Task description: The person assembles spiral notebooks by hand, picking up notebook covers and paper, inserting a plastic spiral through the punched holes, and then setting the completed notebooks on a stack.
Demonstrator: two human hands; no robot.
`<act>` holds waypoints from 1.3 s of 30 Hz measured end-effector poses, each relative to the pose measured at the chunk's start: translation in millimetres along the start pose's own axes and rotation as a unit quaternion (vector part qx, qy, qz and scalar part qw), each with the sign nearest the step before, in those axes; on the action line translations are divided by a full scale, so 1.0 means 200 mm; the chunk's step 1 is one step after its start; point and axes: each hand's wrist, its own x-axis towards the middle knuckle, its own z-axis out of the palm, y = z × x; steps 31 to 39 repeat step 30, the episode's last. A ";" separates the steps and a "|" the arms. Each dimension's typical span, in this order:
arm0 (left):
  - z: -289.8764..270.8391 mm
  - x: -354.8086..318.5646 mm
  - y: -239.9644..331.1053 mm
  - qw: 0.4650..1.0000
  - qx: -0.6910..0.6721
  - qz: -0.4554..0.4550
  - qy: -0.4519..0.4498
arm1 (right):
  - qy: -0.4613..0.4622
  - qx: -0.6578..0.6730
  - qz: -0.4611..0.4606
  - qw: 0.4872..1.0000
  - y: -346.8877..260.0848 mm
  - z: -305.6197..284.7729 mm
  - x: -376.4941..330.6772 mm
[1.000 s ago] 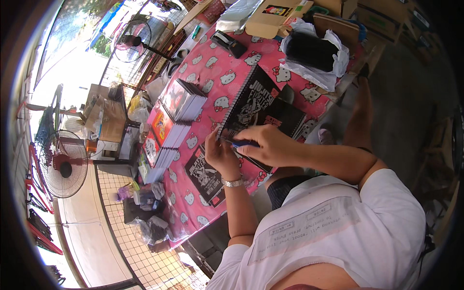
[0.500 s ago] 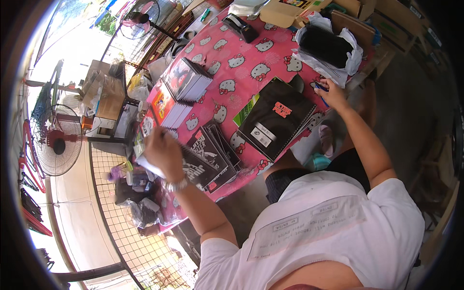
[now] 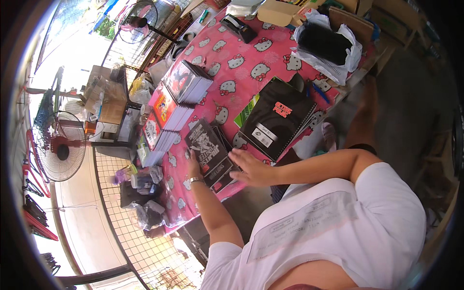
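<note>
A pile of black printed notebook covers (image 3: 207, 145) lies on the near part of the table. My left hand (image 3: 194, 166) is at its left edge, fingers stretched along the side and partly hidden. From the right, my right hand (image 3: 252, 168) reaches the pile's right edge with its fingers spread. Further right is a stack of notebooks with a black spiral-bound one (image 3: 278, 118) on top and a green cover (image 3: 247, 111) poking out beneath. Beyond that stack, a blue pen (image 3: 320, 94) rests by the table's edge.
Spiral notebooks with colourful covers stand in neat piles (image 3: 166, 108) along the left. A black tape dispenser (image 3: 239, 28) sits at the back. Black binding coils (image 3: 325, 44) lie in a white plastic bag at the far right. Plastic-wrapped items (image 3: 147, 210) crowd the near left corner of the pink-covered table (image 3: 237, 62).
My left hand has moved from the notebook piles to the black covers. My right hand has let go of the blue pen and come left to the same covers.
</note>
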 end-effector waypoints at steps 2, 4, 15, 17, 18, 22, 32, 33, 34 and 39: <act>0.09 0.00 0.00 0.997 0.077 0.024 0.008 | 0.073 -0.010 0.098 0.993 0.16 0.16 0.12; 0.14 -0.04 0.00 0.991 0.119 0.056 0.002 | 0.128 0.148 0.299 0.934 0.27 0.18 0.24; 0.10 -0.20 -0.03 0.991 -0.080 -0.046 -0.096 | 0.147 0.190 0.388 0.890 0.28 0.29 0.21; 0.11 -0.25 -0.02 0.994 -0.067 -0.036 -0.083 | 0.137 0.153 0.397 0.895 0.30 0.31 0.21; 0.07 -0.29 -0.03 0.996 -0.059 -0.025 -0.064 | 0.131 0.157 0.394 0.896 0.29 0.31 0.20; 0.14 -0.53 -0.09 0.987 -0.082 -0.083 -0.113 | -0.001 0.445 0.478 0.757 0.28 0.10 0.08; 0.08 -0.96 -0.53 0.972 -0.225 -0.016 -0.068 | -0.156 0.077 0.440 0.881 0.24 0.23 -0.13; 0.08 -0.96 -0.53 0.972 -0.225 -0.016 -0.068 | -0.156 0.077 0.440 0.881 0.24 0.23 -0.13; 0.08 -0.96 -0.53 0.972 -0.225 -0.016 -0.068 | -0.156 0.077 0.440 0.881 0.24 0.23 -0.13; 0.08 -0.96 -0.53 0.972 -0.225 -0.016 -0.068 | -0.156 0.077 0.440 0.881 0.24 0.23 -0.13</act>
